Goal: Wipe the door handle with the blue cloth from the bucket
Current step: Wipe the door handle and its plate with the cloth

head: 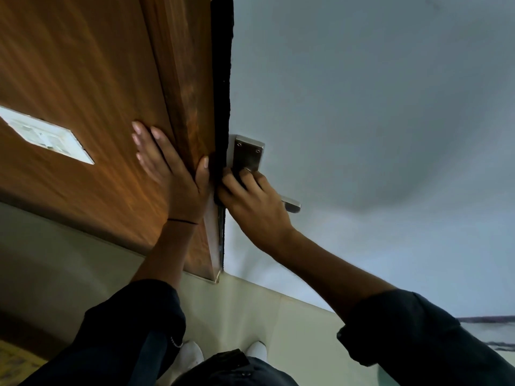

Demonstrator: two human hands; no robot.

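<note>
Right of the brown wooden door frame (181, 79) braced by the flat, empty left hand (170, 168), the right hand (250, 201) curls over the brushed-metal lever handle (291, 204), which runs rightward; no cloth visible.

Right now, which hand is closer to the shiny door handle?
The right hand. It rests on the door handle, covering most of the lever below the metal plate. The left hand is off to the side, flat against the wooden door frame, not touching the handle.
</note>
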